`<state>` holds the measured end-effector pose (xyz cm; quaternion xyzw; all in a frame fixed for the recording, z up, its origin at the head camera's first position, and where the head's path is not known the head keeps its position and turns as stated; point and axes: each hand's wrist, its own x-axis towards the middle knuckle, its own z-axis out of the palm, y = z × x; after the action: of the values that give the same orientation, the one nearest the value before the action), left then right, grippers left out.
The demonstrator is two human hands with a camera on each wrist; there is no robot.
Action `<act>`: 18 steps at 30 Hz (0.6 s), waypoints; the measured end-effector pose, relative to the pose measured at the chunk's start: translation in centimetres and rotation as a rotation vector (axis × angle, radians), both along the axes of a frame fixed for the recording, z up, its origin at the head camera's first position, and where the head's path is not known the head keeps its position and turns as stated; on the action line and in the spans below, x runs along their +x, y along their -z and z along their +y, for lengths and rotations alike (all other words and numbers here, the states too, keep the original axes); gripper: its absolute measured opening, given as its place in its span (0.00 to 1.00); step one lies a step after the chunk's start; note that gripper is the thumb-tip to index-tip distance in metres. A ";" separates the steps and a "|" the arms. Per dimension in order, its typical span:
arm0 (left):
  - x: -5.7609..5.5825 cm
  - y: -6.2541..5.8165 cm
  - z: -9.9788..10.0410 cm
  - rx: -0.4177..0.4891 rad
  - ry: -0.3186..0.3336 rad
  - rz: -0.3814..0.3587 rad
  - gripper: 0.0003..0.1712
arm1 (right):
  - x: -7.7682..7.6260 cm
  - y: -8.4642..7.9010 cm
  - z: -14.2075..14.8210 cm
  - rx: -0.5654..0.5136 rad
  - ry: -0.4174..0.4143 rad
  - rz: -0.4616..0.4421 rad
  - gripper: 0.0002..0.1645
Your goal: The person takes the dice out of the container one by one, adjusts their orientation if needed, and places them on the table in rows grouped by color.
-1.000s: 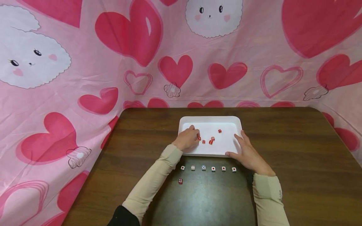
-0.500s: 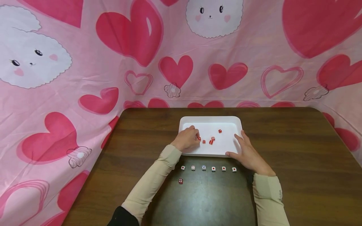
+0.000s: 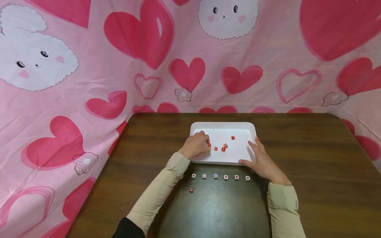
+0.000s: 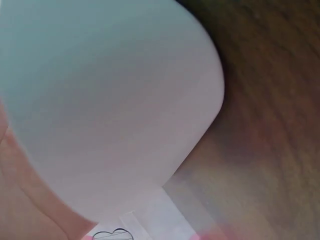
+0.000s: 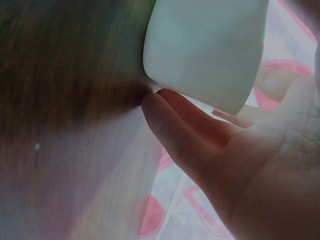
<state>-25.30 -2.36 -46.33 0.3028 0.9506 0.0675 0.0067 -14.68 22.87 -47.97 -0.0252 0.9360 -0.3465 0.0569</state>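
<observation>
In the head view my left hand reaches over the left side of a shallow white tray and pinches a red die between thumb and fingertips. My right hand holds the tray at its front right corner, thumb along the front wall and fingers at the right rim. Several other red dice lie in the tray, among them a die near the left hand and one farther back. In the right wrist view fingers lie against the tray's outside wall. The left wrist view shows tray wall; the die is hidden there.
Several white dice stand in a row in front of the tray. One red die sits nearer, below the row's left end. All rest on a dark wooden table, with pink heart-patterned cloth hung behind and at the sides.
The head view has shifted slightly, moving the scene a little to the right in it. Both hands keep nearly the same positions at the tray, the left still at the same red die.
</observation>
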 end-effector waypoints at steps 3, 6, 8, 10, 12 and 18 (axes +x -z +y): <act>0.1 -0.3 -0.1 -0.013 -0.002 0.008 0.09 | -0.1 0.0 0.1 0.004 -0.002 0.002 0.60; 0.2 -0.6 -0.2 -0.028 -0.003 0.018 0.09 | -0.2 0.0 0.0 0.008 -0.002 0.007 0.59; 0.2 -0.8 -0.3 -0.037 0.001 0.028 0.09 | -0.2 0.0 0.0 0.009 0.002 0.014 0.59; 0.3 -0.9 -0.3 -0.038 0.006 0.034 0.09 | -0.2 -0.1 0.0 0.005 0.000 0.018 0.59; 0.4 -1.0 -0.4 -0.034 0.012 0.046 0.09 | -0.1 -0.1 0.0 -0.001 0.000 0.014 0.59; 0.9 -1.3 -0.9 -0.006 0.022 0.102 0.09 | 0.0 -0.2 0.1 0.003 0.002 -0.015 0.60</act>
<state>-24.37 -3.22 -45.02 0.3164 0.9465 0.0488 -0.0402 -14.70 22.98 -47.75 -0.0214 0.9360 -0.3456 0.0634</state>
